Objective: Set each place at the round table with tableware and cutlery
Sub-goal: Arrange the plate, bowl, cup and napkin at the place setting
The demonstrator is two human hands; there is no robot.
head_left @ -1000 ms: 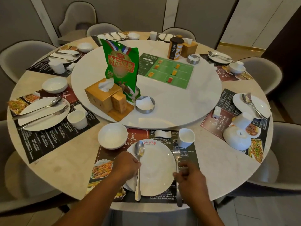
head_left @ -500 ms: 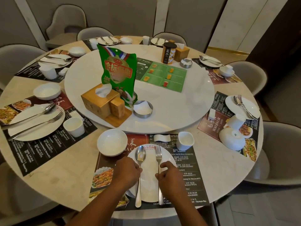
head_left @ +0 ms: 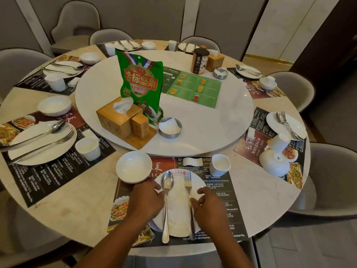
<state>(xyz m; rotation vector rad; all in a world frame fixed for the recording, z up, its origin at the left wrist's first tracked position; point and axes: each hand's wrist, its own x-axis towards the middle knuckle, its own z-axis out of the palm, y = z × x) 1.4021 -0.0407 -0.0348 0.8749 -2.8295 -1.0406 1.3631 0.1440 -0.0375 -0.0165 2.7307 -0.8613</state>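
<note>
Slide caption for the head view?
Left hand touches the spoon, right hand the fork, both lying on the nearest plate of a round table.

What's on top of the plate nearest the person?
A spoon and a fork lie side by side on the plate, handles overhanging its near rim. The left hand and right hand cover its sides, hiding whatever lies beneath.
</note>
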